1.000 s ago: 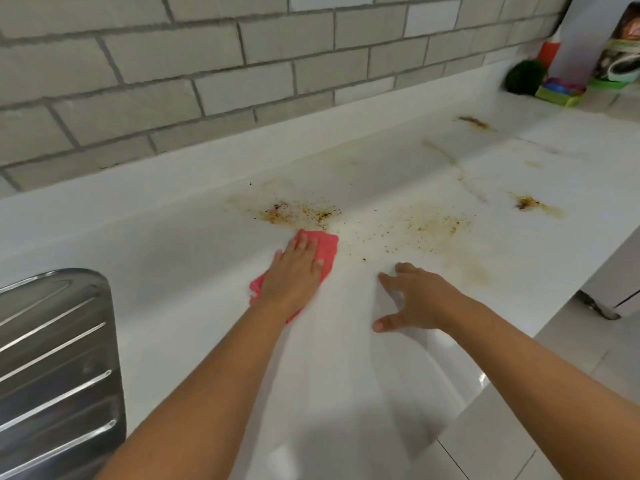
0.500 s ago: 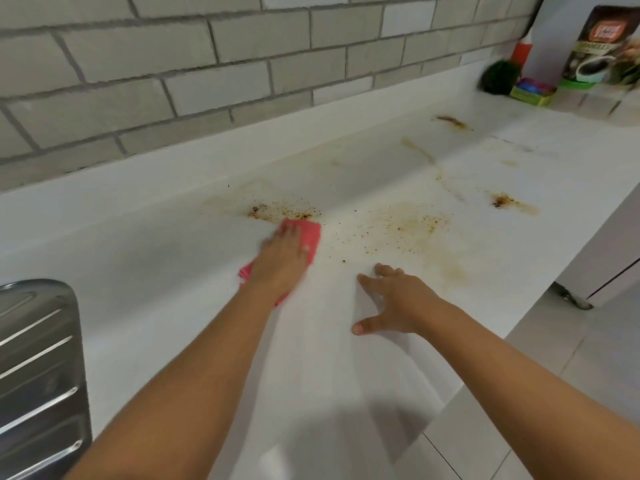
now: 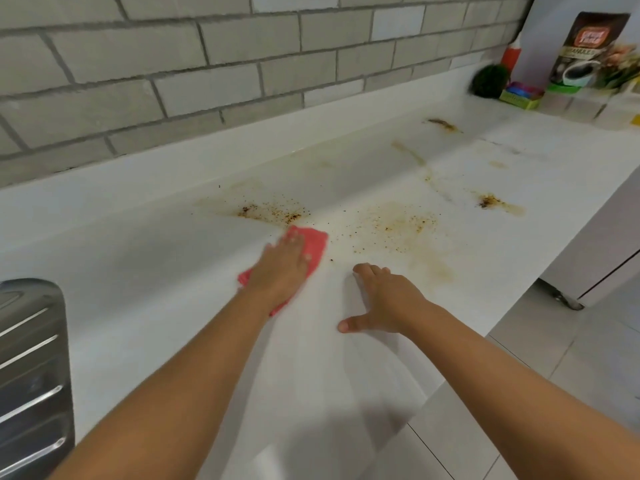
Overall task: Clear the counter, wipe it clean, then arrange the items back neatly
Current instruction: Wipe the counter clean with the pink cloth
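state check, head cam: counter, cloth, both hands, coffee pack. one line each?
counter: dirty, brown stains and specks unwiped.
red cloth: flat on the counter, at the near edge of the stains.
left hand: flat, pressing the red cloth down.
right hand: fingers spread, resting on the counter, empty.
coffee pack: upright, far right end.

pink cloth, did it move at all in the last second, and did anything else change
The left hand pushed the pink cloth slightly forward and rightward, up to the near edge of the speckled brown stain. Nothing was taken hold of or let go. The right hand stayed resting on the counter; the farther stains remain unwiped.
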The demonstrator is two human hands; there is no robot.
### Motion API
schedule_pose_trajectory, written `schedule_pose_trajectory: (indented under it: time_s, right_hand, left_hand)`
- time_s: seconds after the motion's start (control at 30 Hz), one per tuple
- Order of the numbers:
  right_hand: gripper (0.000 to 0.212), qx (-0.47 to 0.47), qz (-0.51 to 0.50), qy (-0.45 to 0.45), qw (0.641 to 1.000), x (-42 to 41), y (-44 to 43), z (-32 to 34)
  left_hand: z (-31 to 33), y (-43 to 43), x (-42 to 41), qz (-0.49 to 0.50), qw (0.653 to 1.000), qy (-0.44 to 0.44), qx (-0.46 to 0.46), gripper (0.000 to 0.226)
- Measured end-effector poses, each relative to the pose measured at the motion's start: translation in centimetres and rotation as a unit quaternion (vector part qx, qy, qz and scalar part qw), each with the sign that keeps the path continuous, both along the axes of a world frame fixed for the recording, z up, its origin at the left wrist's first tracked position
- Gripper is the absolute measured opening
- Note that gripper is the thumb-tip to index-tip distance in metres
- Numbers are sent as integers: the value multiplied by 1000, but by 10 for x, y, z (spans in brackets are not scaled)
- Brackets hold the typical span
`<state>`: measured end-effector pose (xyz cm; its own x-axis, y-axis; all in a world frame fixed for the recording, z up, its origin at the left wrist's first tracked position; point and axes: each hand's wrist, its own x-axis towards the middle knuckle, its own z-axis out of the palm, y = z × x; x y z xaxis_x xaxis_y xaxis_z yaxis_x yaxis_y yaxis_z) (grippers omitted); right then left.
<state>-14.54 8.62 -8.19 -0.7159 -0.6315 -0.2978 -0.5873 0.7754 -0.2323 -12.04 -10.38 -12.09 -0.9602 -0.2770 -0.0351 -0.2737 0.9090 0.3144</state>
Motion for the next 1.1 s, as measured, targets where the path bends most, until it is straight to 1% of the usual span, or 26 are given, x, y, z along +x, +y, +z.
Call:
schedule_pose_trajectory:
  time_s: [0.07,0.13,0.2,0.27,0.33,0.37,0.43,0.53,0.6,0.67,0.73,0.77,0.8,0.87,0.93,0.97,1.0,1.03,1.07,1.1]
  right_hand:
    - [105,1,6,11,1000,1,3,0]
    - [105,0,6,15,1000,1,4,-1]
    - [105,3,6,14,1000,1,4,-3]
    - [107,9,10,16,1000,-1,4,-4]
    - [108,10,11,16,1000,-1,3,-5]
    - [109,8,11,15,1000,-1,3,-5]
    - [109,3,11,13,1000,0,4,-5]
    - [108,-1,9,14,1000,1,5,-5]
    - [109,-1,9,15,1000,1,5,-5]
    - [110,4,9,11,1000,0,5,-6]
    - [111,9,5,5,1000,-2,6,-7]
    - [112,8,2,4,1000,-3,6,-7]
    - [112,7,-1,5,1000,-2,6,-7]
    - [113,3,2,12,1000,0,5,-5]
    - [113,6,1,-5,1000,2,6,2]
    - [110,-3,-5,-26,1000,1,7,7]
    - [103,-31,-20,-50,998,1,9,13]
    - [89,-76,-42,-57,995,0,8,18]
    - [72,-134,-71,-34,988,0,5,22]
    - [55,-180,-100,15,978,2,-2,22]
  left_hand:
    - [-1,25,32,-61,998,5,-11,52]
    - [2,14,48,-66,997,3,-35,51]
    - [2,-19,39,-9,999,-2,-47,50]
    - [7,-51,15,73,996,-14,-54,50]
    - [8,-60,-5,114,992,-13,-56,49]
    - [9,-56,-11,112,993,-5,-47,48]
    - [5,-29,-4,76,997,9,-30,48]
    - [-2,9,30,1,998,40,-40,49]
    - [0,2,33,-5,998,30,-56,49]
    - [4,-24,16,44,997,14,-65,48]
    - [9,-47,-2,123,991,6,-61,47]
    - [11,-48,-6,143,988,3,-63,46]
    - [11,-42,-8,139,988,1,-70,45]
    - [10,-14,-5,99,994,23,-41,45]
    - [7,26,10,50,998,43,-6,48]
    - [6,44,17,30,998,46,11,48]
    - [6,58,22,17,998,41,37,49]
    - [8,65,27,21,995,28,96,49]
    - [11,66,32,39,981,17,189,49]
    - [18,63,37,66,953,31,294,48]
